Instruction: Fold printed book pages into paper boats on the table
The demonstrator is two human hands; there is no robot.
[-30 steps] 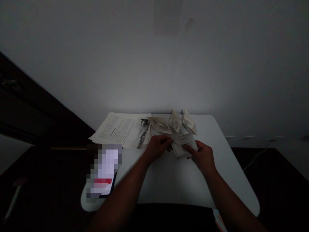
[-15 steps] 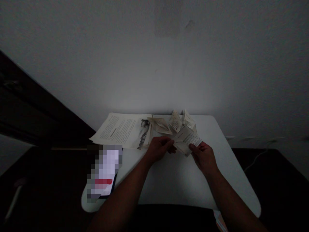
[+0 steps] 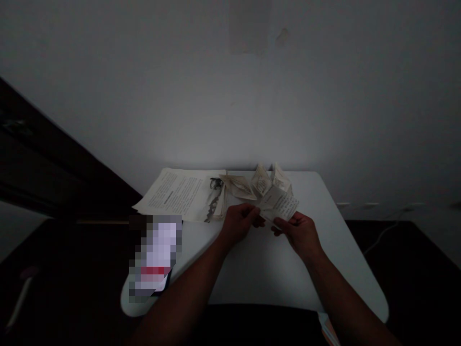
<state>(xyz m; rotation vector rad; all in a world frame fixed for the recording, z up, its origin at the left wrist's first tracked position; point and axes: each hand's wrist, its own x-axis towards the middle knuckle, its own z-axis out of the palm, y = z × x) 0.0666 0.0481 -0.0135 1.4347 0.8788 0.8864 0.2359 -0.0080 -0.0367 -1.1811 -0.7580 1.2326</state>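
A folded piece of printed paper (image 3: pixel 279 203) is held above the white table between my two hands. My left hand (image 3: pixel 242 217) pinches its left corner between thumb and fingers. On the lower right edge, my right hand (image 3: pixel 300 230) grips it, the thumb on top and the fingers partly hidden underneath. Just behind the held paper stand folded paper boats, one in the middle (image 3: pixel 261 180) and one on the right (image 3: pixel 281 179). Another folded paper boat (image 3: pixel 238 186) lies to their left. The held paper covers part of the boats' lower edges.
A stack of printed pages (image 3: pixel 176 194) lies at the table's back left. A phone with a lit, pixelated screen (image 3: pixel 160 254) rests at the front left of the white table (image 3: pixel 345 274). The wall (image 3: pixel 201 105) rises directly behind. A pale cable (image 3: pixel 383 235) hangs at the right.
The right hand has shifted slightly left and down along the held paper. The paper's lower part now appears folded up, making it look smaller. The left hand keeps its pinch.
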